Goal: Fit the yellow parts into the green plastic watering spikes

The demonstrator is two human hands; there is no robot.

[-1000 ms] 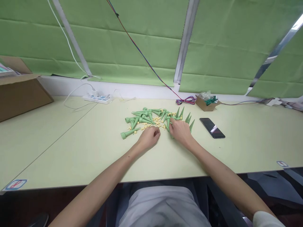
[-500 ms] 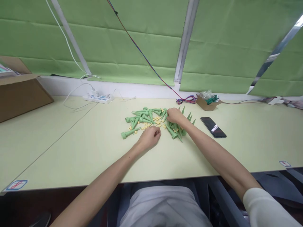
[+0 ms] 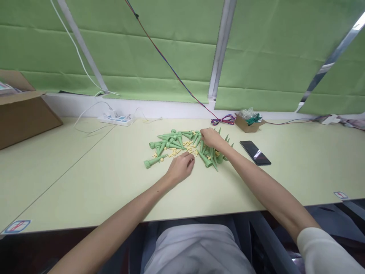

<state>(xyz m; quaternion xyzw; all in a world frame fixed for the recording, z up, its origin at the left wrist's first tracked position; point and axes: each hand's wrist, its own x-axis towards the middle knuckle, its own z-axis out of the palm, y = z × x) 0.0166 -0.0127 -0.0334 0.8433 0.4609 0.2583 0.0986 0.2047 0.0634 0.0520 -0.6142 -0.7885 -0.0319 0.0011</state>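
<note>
Green plastic plant-watering spikes (image 3: 178,140) lie in a loose, roughly ring-shaped pile on the table. Small yellow plastic pieces (image 3: 188,146) are scattered among them. My left hand (image 3: 181,167) rests on the table just in front of the yellow pieces, its fingers curled in; whatever they hold is hidden. Over the right part of the pile, my right hand (image 3: 210,137) has its fingers closed and pointing down, with a green spike at the fingertips. More spikes lie under and beside that hand, and my forearm partly covers them. A single capped spike (image 3: 155,161) lies at the pile's left front.
Right of the pile lies a black phone (image 3: 255,153). Behind it stands a small cardboard box (image 3: 248,125) with plastic bags, beside a coiled red-blue wire (image 3: 224,120). A power strip (image 3: 116,120) and large cardboard box (image 3: 28,118) are at the left.
The camera view has shifted slightly. My right hand stays over the right part of the pile, and my left hand has barely moved; its fingers remain curled.
</note>
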